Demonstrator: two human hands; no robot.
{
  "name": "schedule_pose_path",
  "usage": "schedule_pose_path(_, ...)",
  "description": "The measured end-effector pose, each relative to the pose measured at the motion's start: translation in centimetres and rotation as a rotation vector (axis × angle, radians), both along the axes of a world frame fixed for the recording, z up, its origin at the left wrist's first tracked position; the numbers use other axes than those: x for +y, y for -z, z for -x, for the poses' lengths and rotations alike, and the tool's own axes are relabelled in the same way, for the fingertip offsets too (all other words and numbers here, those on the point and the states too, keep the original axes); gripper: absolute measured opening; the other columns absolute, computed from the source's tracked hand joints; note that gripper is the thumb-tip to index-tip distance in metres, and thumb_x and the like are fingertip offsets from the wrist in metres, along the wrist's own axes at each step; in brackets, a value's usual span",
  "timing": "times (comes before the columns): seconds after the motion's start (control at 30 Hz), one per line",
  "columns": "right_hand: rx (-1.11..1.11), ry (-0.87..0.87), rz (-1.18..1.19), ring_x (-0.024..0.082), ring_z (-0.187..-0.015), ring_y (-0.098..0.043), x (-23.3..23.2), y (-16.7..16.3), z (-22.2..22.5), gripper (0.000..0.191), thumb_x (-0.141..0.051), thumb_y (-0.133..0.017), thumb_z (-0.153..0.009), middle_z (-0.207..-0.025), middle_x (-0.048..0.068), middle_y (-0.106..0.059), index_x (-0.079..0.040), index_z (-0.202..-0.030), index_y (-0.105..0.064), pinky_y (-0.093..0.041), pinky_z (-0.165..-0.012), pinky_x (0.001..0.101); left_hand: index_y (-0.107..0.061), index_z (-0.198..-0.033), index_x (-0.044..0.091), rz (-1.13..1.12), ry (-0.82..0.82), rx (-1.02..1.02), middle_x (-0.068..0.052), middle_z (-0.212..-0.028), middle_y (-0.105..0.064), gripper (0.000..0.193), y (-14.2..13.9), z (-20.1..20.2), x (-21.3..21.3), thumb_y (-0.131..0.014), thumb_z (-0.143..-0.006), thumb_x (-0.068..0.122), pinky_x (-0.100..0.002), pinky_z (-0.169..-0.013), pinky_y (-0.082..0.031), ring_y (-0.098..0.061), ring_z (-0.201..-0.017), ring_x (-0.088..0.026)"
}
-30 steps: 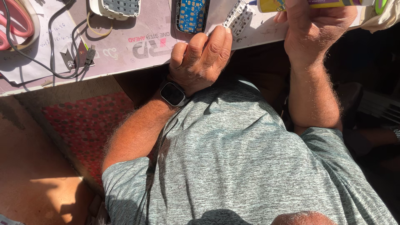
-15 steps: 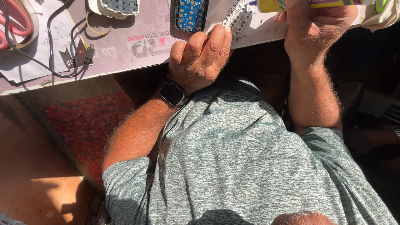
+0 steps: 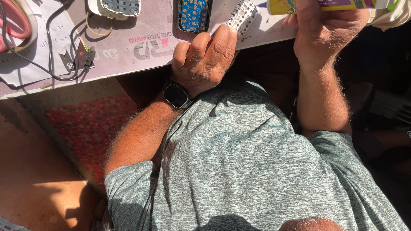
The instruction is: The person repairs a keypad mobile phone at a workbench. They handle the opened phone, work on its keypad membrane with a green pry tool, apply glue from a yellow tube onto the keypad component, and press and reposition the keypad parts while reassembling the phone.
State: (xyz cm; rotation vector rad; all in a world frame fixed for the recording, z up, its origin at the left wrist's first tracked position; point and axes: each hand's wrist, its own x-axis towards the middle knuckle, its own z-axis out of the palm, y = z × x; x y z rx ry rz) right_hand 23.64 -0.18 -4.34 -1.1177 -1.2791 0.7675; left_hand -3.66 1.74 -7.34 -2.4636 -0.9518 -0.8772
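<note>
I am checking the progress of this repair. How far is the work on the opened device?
Done: the device is opened, its blue circuit board and grey keypad sheet lying apart on the table. In hand: the right hand grips a yellow tube, while the left hand rests curled at the table edge. Left: the parts are not yet put together.

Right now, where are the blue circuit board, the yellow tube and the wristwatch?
Blue circuit board [image 3: 194, 15]: head view, middle of its blue face.
Yellow tube [image 3: 283, 6]: head view, yellow body left of the right hand [image 3: 325, 30] holding it.
Wristwatch [image 3: 176, 95]: head view, dark screen.
</note>
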Motion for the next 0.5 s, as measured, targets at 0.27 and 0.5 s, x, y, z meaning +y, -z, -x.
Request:
schedule_pose_path(0.27,-0.039,0.0,-0.022,0.022,-0.068,-0.073,-0.12,-0.34,0.1,0.014,-0.006,-0.075,-0.115,-0.095,0.016,-0.072,0.004,-0.108,-0.068,-0.061,-0.056,0.031,-0.07,-0.13,0.013,0.007,0.008,0.004,0.008,-0.133,-0.064,0.029,0.04,0.13,-0.09,-0.067,-0.104,0.026,-0.035,-0.092,-0.031,-0.053,-0.107,-0.011)
schedule_pose_path(0.5,-0.018,0.004,-0.013,0.022,-0.069,-0.073,-0.37,-0.15,-0.02,0.015,-0.006,-0.076,-0.115,-0.095,0.017,-0.072,0.004,-0.109,-0.067,-0.062,-0.057,0.0313,-0.07,-0.13,0.013,-0.001,0.007,0.004,0.008,-0.133,-0.064,0.03,0.21,0.04,-0.06,-0.067,-0.104,0.026,-0.035,-0.092,-0.031,-0.053,-0.107,-0.011)
